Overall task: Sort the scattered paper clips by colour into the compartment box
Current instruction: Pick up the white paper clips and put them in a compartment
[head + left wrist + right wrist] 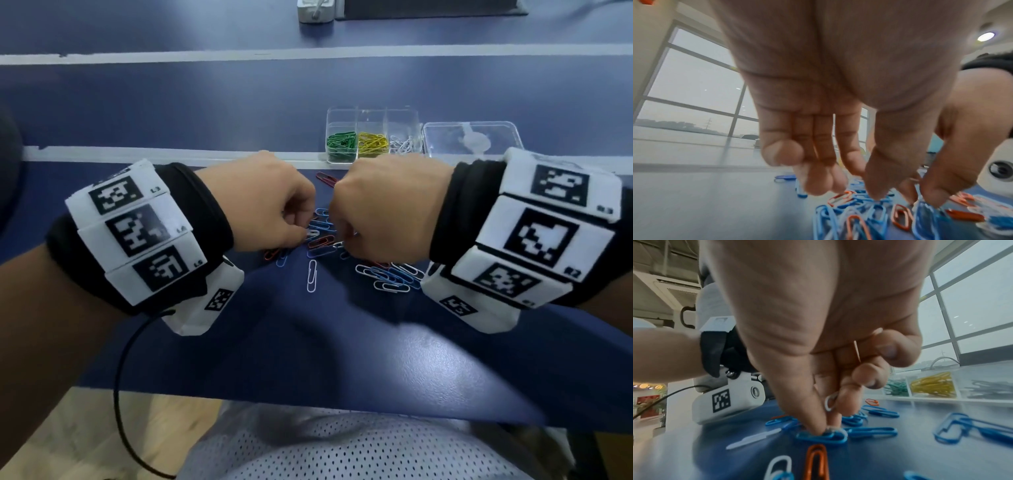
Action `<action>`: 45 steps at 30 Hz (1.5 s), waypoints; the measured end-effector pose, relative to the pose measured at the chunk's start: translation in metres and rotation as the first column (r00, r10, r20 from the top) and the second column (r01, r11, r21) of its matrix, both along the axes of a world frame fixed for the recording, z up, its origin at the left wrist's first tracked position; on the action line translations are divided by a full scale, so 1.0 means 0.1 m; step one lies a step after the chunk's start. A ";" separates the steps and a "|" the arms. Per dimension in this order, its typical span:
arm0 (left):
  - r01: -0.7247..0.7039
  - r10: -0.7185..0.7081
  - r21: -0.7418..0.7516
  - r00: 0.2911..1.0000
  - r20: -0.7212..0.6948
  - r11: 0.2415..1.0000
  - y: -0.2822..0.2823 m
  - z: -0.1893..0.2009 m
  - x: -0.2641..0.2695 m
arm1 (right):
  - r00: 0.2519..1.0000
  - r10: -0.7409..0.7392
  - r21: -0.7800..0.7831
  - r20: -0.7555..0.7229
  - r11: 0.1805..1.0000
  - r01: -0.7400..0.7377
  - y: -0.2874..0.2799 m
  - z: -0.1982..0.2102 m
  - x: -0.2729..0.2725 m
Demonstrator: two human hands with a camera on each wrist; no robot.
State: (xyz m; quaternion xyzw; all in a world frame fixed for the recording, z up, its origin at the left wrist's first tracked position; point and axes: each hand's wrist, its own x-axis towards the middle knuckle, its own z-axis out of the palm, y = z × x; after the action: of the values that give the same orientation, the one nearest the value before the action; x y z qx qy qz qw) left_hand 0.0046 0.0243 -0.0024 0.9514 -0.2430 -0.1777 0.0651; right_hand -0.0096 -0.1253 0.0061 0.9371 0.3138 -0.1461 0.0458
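Box: the clear compartment box (373,137) stands on the blue table (308,342), beyond the hands; green clips (340,141) fill its left compartment, yellow clips (372,142) the middle, white clips (406,143) the right.
Lid: a clear lid (472,138) lies just beside the box on its right.
Loose clips: a pile of paper clips (322,240), blue, red and white, lies on the table nearer the person than the box; one white clip (311,275) lies alone at the near side of the pile, and one red clip (326,179) lies between pile and box.
Left hand: the left hand (263,202) is over the left side of the pile, fingers (875,186) curled down with the tips touching the clips; whether they grasp one I cannot tell.
Right hand: the right hand (383,209) is over the right side of the pile; thumb and forefinger pinch a white clip (835,430) lying on a blue clip (822,437), and another white clip (830,401) is tucked under the curled fingers.
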 end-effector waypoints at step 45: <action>-0.013 0.017 -0.032 0.994 0.108 0.999 0.30 -0.03 -0.02 | 0.985 0.148 0.028 -0.084 0.989 -0.146 0.14 -0.06 -0.15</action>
State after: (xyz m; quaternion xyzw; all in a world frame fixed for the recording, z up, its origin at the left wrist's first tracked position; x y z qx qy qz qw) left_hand 0.0030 0.0540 -0.0058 0.9603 -0.2418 -0.1217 0.0679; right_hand -0.0246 -0.1117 0.0000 0.9046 0.3855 -0.1790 0.0327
